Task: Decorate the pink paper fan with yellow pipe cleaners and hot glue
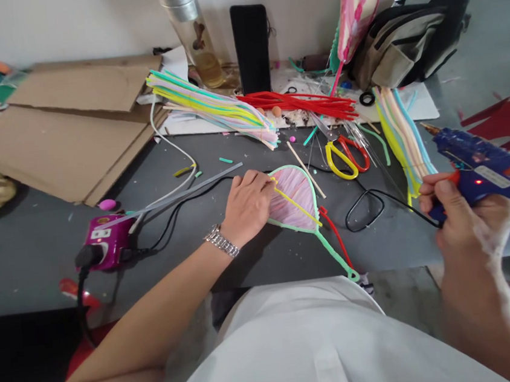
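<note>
My left hand [248,207] rests on a small pink fan with a green rim [296,202] lying on the dark table [37,250], its fingers pressed on a yellow strip [295,205] laid across the fan. The fan's green handle [339,259] points toward me. My right hand [465,217] is closed round a blue glue gun [484,167], held off to the right, away from the fan, nozzle pointing up and left.
Bundles of coloured strips [214,107], red strips [305,103], scissors with yellow and red handles [347,157], a bottle [192,30], a black phone [251,45], a finished fan [356,4] and a bag [407,35] crowd the back. Cardboard [57,127] lies left, a purple power strip [105,240] near it.
</note>
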A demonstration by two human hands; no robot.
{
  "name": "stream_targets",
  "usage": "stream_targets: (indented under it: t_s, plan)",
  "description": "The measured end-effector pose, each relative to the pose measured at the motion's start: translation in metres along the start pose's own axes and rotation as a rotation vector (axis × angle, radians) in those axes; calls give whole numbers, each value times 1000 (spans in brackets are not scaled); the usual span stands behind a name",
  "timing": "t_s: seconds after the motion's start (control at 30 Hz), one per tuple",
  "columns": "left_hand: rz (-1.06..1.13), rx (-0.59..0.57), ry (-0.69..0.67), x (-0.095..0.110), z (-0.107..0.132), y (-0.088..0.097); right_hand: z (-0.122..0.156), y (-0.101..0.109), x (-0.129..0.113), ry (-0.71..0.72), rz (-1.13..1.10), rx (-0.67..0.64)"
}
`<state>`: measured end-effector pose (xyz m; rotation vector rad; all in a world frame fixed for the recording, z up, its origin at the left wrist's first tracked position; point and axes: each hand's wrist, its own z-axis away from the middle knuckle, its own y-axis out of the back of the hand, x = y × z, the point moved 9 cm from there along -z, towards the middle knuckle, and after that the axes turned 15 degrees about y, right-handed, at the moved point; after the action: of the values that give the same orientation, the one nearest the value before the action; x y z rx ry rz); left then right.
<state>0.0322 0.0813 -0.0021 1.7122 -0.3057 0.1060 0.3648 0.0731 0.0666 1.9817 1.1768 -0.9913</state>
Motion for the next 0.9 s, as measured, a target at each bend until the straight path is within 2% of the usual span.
stream_targets:
  t_s: [0.27, 0.4, 0.57, 0.77, 0.9]
  plan:
    - [34, 27, 73, -2, -5, -2, -3, -5, 1, 13, -62, 4]
    - [17, -21, 43, -1, -1, 2, 0, 4, -1, 2, -36, 25]
    - [67, 6, 103, -7, 8, 12, 2, 15, -4, 23, -21, 65]
    - [55, -7, 49, 1, 15, 5, 1, 17, -2, 36, -41, 99]
    - [72, 1, 39, 2, 13, 5, 0, 13, -2, 43, -57, 77]
